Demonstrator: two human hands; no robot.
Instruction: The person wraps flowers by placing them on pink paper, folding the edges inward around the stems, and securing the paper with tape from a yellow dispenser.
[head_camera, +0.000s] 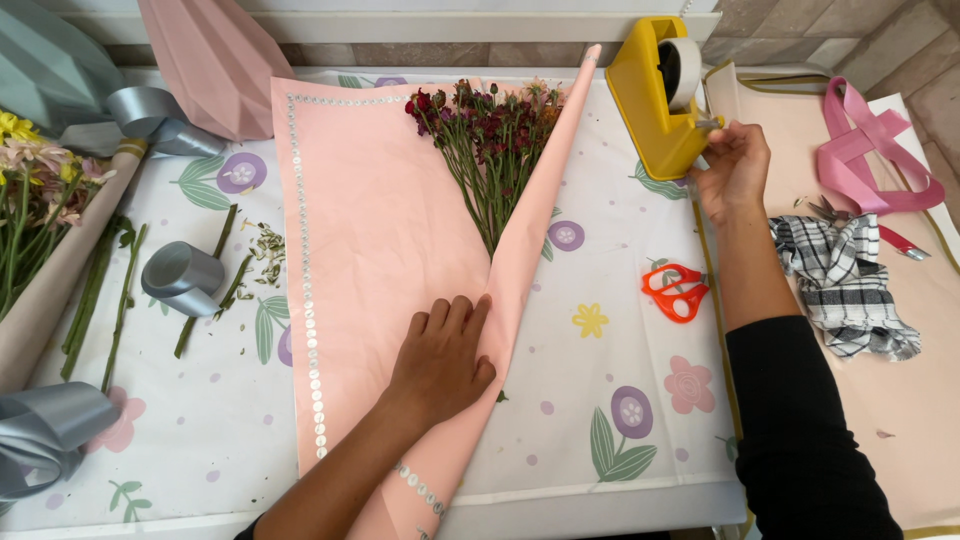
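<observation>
My left hand (441, 357) lies flat on a folded pink wrapping sheet (372, 230), pinning its overlapped edge down. Inside the fold sits a bunch of dark red dried flowers (487, 130) with green stems pointing toward me. My right hand (733, 170) reaches to the front of a yellow tape dispenser (655, 95) at the far right, fingers pinched at its cutting edge; whether tape is between them is too small to tell. The sheet has a line of small shiny dots along its left border.
Orange-handled scissors (676, 291) lie right of the sheet. A checked cloth (848, 282) and pink ribbon (868, 150) sit further right. Grey ribbon rolls (183, 277), cut stems (112, 290) and more flowers (35, 170) crowd the left side of the floral tablecloth (610, 400).
</observation>
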